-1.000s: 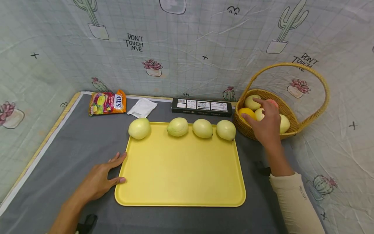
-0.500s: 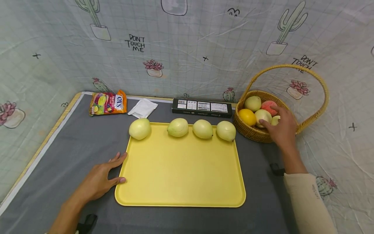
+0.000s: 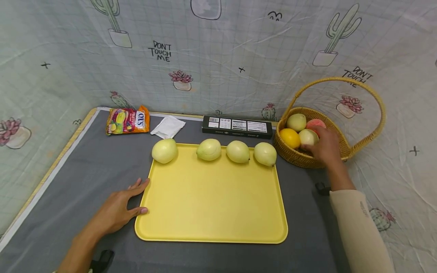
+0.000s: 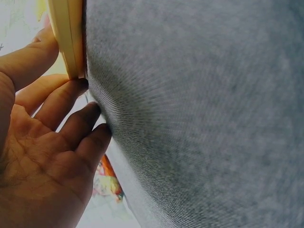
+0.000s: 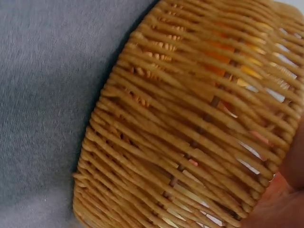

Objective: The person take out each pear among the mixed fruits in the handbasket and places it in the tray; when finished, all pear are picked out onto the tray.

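Cactus-print cloth (image 3: pixel 222 57) hangs behind a grey bench (image 3: pixel 85 167). Head view: four pale fruits (image 3: pixel 238 151) line the far edge of a yellow tray (image 3: pixel 211 201). The left hand (image 3: pixel 117 206), fingers relaxed, touches the tray's left edge. Beyond its right far corner, the right hand (image 3: pixel 327 146) reaches into a basket (image 3: pixel 297 158) among fruit (image 3: pixel 290 138); whether it grips any, I cannot tell. Left wrist: thumb at the tray's rim. Right wrist: basket weave.

Tray (image 3: pixel 215 201) and basket (image 3: pixel 294 158) on grey table (image 3: pixel 117 165)
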Tool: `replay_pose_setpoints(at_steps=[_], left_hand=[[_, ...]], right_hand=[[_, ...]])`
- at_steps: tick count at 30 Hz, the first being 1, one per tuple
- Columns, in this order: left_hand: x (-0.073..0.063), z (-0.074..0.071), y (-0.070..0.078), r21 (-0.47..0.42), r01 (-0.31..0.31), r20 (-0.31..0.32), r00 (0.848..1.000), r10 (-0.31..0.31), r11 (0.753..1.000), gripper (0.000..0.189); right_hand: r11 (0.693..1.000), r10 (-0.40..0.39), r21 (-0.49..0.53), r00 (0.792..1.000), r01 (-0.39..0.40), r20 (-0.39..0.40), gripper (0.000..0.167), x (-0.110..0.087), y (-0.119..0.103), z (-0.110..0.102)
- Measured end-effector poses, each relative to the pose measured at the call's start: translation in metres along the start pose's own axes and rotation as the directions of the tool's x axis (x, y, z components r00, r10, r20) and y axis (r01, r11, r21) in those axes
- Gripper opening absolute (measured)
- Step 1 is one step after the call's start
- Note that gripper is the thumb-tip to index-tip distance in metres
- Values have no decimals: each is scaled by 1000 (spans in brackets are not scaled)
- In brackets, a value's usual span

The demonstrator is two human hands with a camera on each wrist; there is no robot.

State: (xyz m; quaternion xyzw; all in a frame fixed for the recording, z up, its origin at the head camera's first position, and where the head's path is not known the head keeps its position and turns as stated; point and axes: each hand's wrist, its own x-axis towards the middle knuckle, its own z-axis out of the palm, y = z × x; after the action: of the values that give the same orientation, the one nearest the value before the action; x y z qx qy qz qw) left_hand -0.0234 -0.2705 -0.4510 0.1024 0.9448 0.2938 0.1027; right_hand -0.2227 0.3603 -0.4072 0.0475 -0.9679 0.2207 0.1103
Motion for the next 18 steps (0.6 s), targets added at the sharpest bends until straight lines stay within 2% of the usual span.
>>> replay_pose_setpoints(at_steps=[8, 18], left_hand=[[0, 0, -1, 14, -11, -6, 1000, 11, 1000, 92], [0, 0, -1, 2, -5, 0, 1000, 5, 1000, 92]], right_hand=[[999, -18, -40, 997, 21, 75, 69, 7, 5, 0], [999, 18, -48, 999, -16, 43, 68, 2, 4, -6]])
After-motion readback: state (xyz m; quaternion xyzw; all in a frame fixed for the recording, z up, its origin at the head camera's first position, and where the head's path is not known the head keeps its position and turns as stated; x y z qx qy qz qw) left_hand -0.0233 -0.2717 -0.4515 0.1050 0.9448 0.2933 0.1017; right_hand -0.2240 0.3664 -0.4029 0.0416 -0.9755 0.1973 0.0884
